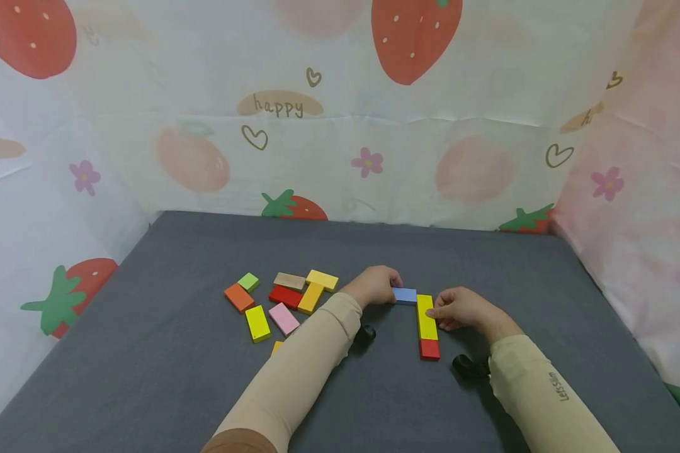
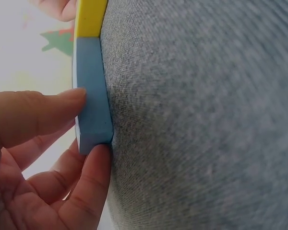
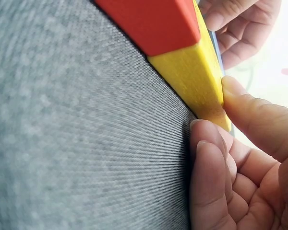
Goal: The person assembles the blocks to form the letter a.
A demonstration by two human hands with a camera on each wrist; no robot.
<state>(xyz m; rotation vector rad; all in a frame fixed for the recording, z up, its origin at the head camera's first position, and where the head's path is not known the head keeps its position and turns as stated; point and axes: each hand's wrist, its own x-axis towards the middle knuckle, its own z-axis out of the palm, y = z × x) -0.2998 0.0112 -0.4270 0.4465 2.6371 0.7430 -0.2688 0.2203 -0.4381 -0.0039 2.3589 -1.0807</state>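
Observation:
A blue block [image 1: 405,296] lies flat on the dark cloth with its right end against the upper end of a yellow block [image 1: 427,318]. My left hand [image 1: 374,286] pinches the blue block at its left end; in the left wrist view the thumb [image 2: 69,103] lies on its edge and a fingertip presses its end face. From the right, my right hand [image 1: 463,309] grips the yellow block, thumb on its top and curled fingers [image 3: 209,163] against its side. A red block [image 1: 429,350] adjoins the yellow block's near end, in line with it.
Left of my hands lie several loose blocks, among them an orange one [image 1: 239,297], a pink one [image 1: 284,319] and a red one [image 1: 286,297]. Behind the grey-covered table [image 1: 487,258] hangs a strawberry-print curtain [image 1: 402,145]. Black straps' ends [image 1: 469,367] show near both wrists.

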